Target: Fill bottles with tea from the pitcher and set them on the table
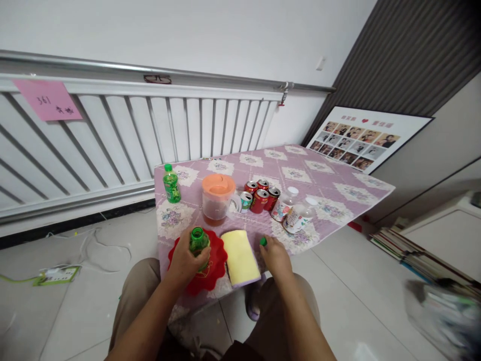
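Head view: left of the cloth [241, 256], the open bottle [197, 237] is wrapped by the left hand [186, 258]'s fingers; rightward, a cap [263, 241] is pinched by the right hand [277, 256]'s.

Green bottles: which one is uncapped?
The green bottle in the left hand: its mouth is bare, and a green cap is in the right hand. The other green bottle, left of the orange-lidded pitcher, is capped.

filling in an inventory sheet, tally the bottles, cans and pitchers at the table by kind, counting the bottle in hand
Green plastic bottles: 2
White-capped clear bottles: 2
Drink cans: 5
Orange-lidded pitcher: 1
Total: 10
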`<state>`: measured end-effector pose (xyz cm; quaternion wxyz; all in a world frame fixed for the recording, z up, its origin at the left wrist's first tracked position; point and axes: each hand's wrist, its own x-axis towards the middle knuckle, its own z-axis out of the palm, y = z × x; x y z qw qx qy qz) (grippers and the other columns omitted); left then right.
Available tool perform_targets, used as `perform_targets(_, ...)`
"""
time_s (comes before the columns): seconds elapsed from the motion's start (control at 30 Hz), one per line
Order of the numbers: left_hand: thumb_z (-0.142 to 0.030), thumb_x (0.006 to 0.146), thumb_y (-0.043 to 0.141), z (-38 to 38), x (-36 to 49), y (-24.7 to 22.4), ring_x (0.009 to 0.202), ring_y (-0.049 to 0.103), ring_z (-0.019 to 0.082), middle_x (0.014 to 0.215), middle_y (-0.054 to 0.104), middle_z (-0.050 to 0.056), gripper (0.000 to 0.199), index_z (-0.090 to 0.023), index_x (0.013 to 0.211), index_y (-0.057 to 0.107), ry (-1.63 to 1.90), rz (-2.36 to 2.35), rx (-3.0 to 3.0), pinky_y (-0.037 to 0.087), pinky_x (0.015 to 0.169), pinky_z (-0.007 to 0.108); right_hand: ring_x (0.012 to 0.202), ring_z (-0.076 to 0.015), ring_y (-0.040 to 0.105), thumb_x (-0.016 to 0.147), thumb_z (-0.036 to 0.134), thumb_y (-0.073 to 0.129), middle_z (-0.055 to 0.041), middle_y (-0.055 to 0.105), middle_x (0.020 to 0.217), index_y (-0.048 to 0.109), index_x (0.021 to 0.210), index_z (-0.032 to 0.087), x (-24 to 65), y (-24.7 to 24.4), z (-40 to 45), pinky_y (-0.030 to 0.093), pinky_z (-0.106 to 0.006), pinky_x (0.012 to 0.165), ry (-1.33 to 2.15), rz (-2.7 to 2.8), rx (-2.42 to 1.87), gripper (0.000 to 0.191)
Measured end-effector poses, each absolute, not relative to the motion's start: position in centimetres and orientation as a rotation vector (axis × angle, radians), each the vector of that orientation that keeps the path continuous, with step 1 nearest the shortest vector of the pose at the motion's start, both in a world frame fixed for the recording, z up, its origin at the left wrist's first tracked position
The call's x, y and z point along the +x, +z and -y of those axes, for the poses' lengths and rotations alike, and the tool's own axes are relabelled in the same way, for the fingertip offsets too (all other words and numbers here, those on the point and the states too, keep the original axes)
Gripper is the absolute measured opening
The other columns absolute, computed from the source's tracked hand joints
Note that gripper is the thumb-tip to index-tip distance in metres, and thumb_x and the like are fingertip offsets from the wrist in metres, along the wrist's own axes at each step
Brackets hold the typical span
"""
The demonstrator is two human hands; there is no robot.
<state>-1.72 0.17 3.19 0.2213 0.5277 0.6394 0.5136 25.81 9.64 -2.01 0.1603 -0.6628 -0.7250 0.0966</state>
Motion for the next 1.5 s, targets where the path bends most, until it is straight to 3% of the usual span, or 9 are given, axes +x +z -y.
perform_targets(0.1,-0.032,0.071,0.067,-0.1,-1.8,3.1,0.098,0.065,0.025,0.106,0.067,0.007,0.047,-0.019,0.115,0.057,1.427,-1.766,1.459,0.053,0.091,0.042,0.102,-0.0282,0.060,0.089,0.013,0.049,-0.0190,0.069,0.107,0.068,0.112,0.010,25.8,-1.9,-9.5,0.044,-0.035,0.083,0.218,2.187,-1.977,0.030)
perform_targets(0.27,-0.031,0.071,0.067,-0.2,-1.8,3.0,0.103,0.064,0.025,0.111,0.066,0.009,0.049,-0.019,0.118,0.056,1.426,-1.748,1.481,0.051,0.095,0.042,0.104,-0.0276,0.061,0.089,0.008,0.048,-0.0195,0.070,0.109,0.068,0.112,0.009,25.1,-1.9,-9.7,0.042,-0.034,0.084,0.193,2.304,-2.033,0.031)
perform_targets(0.53,-0.030,0.073,0.068,-0.1,-1.9,2.9,0.103,0.064,0.025,0.112,0.065,0.009,0.051,-0.019,0.121,0.054,1.412,-1.754,1.469,0.052,0.094,0.041,0.108,-0.0279,0.061,0.090,0.020,0.055,-0.0191,0.067,0.119,0.059,0.132,0.010,25.1,-2.6,-10.5,0.042,-0.033,0.086,0.278,2.338,-2.015,0.043)
perform_targets(0.8,-0.031,0.072,0.067,-0.2,-1.8,3.0,0.097,0.065,0.023,0.107,0.066,0.007,0.049,-0.020,0.118,0.055,1.418,-1.747,1.453,0.053,0.090,0.040,0.106,-0.0240,0.061,0.090,0.022,0.055,-0.0155,0.068,0.118,0.062,0.130,0.013,25.6,-3.1,-10.9,0.041,-0.031,0.091,0.345,2.317,-1.982,0.042)
perform_targets(0.97,-0.032,0.071,0.068,-0.2,-1.9,3.1,0.098,0.064,0.024,0.106,0.066,0.007,0.048,-0.019,0.116,0.056,1.412,-1.781,1.485,0.052,0.092,0.041,0.109,-0.0254,0.061,0.091,0.027,0.056,-0.0184,0.066,0.120,0.057,0.137,0.008,26.2,-3.6,-10.9,0.042,-0.032,0.095,0.375,2.329,-1.916,0.050)
perform_targets(1.33,-0.031,0.071,0.069,-0.3,-1.9,2.8,0.103,0.064,0.025,0.111,0.066,0.008,0.052,-0.019,0.119,0.056,1.420,-1.775,1.477,0.051,0.097,0.042,0.098,-0.0221,0.062,0.091,0.018,0.052,-0.0114,0.071,0.100,0.075,0.107,0.017,27.3,-4.1,-11.1,0.044,-0.030,0.092,0.382,2.394,-1.726,0.028)
perform_targets(1.5,-0.031,0.072,0.068,-0.2,-1.8,3.2,0.100,0.065,0.024,0.108,0.067,0.007,0.047,-0.019,0.116,0.058,1.422,-1.769,1.491,0.052,0.095,0.041,0.100,-0.0236,0.063,0.092,0.022,0.052,-0.0126,0.072,0.102,0.074,0.111,0.017,27.6,-5.1,-10.8,0.046,-0.033,0.095,0.354,2.347,-1.691,0.030)
